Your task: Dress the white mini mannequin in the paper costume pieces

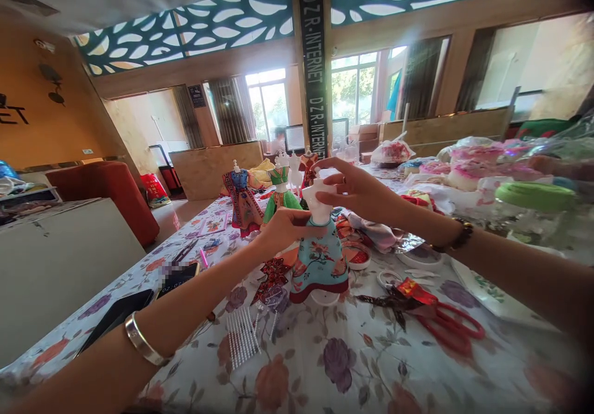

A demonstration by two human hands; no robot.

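Right now the small white mannequin (319, 207) in its turquoise floral skirt (319, 262) stands on the flowered tablecloth (352, 358), and you seem to be mid-dressing it: your left hand (283, 228) is pinched around its waist, your right hand (355, 188) is closed on its shoulder. Next you likely need a steady waist hold while fitting the top. Red scissors (448, 324) lie near, finished dressed mannequins (260, 194) behind

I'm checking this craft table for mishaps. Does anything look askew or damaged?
Nothing looks damaged. The mannequin held by the left hand and right hand stands upright in its skirt. Red scissors and scraps lie loose.
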